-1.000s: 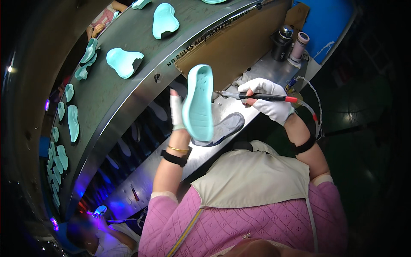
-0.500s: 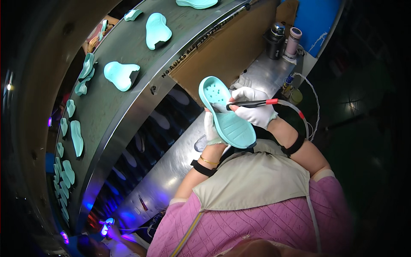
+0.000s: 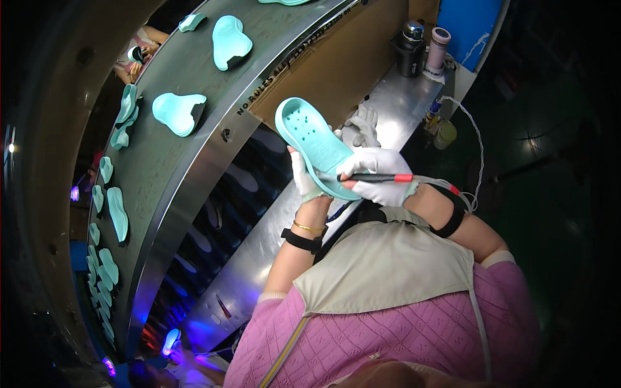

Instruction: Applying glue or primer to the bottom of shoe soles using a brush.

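Observation:
A mint-green shoe sole [image 3: 301,127] with a raised rim and small holes at its far end lies tilted in my left hand [image 3: 301,176]. My left fingers and thumb are closed around its sides. In a white glove with bare fingertips, my right hand [image 3: 381,173] grips a black-handled brush [image 3: 370,178] with a red band and a thin hose trailing to the right. Its greyish tip meets the inner face of the sole near the middle. The sole's near end is partly covered by my right hand.
Mint-green pieces [image 3: 231,42] ride on a dark curved conveyor [image 3: 174,155] at left. Behind the sole, grey gloves [image 3: 366,126] lie on a metal shelf [image 3: 388,103], with a black flask [image 3: 410,52] and a pink bottle [image 3: 437,48] beyond. Co-workers' hands [image 3: 150,48] show across the belt.
The sole and both hands have shifted left. My right hand and the brush have moved down the sole toward its near end.

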Demonstrator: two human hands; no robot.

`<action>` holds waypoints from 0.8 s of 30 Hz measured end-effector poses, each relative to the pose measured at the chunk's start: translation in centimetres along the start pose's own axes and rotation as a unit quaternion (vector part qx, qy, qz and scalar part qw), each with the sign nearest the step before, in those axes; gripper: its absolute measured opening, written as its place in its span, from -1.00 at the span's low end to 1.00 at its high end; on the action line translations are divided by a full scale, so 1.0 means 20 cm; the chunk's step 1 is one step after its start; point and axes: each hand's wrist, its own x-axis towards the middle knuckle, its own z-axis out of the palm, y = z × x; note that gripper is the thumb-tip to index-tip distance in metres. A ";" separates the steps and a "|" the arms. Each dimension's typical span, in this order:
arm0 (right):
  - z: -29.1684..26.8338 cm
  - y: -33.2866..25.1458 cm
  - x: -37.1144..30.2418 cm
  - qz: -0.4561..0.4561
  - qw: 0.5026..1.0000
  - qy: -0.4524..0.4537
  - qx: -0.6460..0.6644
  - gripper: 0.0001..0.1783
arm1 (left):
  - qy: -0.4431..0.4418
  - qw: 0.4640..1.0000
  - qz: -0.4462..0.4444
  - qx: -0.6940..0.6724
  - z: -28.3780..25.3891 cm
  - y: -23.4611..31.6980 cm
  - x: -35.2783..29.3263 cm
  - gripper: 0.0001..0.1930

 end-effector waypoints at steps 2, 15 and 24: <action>0.02 -0.02 -0.01 0.085 0.985 -0.023 0.150 -0.88 | 0.001 1.000 0.002 -0.004 -0.01 0.02 0.00 -0.29; 0.02 -0.05 -0.02 0.007 1.000 -0.009 0.021 -0.86 | 0.015 0.999 -0.041 -0.020 0.13 0.01 -0.07 -0.22; 0.03 -0.04 -0.03 -0.060 0.997 -0.037 0.027 -0.83 | -0.049 0.997 -0.049 -0.016 0.18 0.10 -0.05 -0.11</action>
